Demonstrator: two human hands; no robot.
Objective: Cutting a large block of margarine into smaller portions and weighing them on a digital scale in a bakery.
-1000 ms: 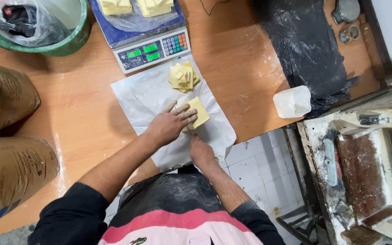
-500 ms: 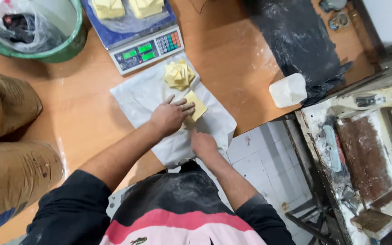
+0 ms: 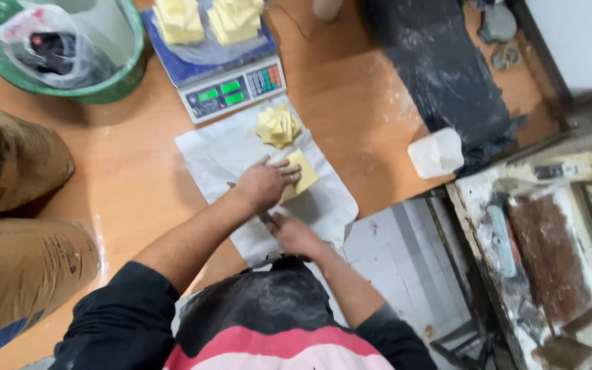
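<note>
left hand (image 3: 263, 183): slid off the yellow block (image 3: 301, 173) toward its near edge, more block showing | right hand (image 3: 294, 233): drawn back toward body | view: shifted right

Black long sleeves pushed up above the elbows; forearms bare. Dark apron over the chest, dusted grey-white with flour. Below it, shirt shows pink-red and white horizontal stripes. Left hand (image 3: 263, 183) and right hand (image 3: 294, 233) bare, no gloves.

A scale (image 3: 224, 62) with small green screens (image 3: 220, 91) sits up top. Two brown sacks (image 3: 15, 212), maybe paper, lie left.
</note>
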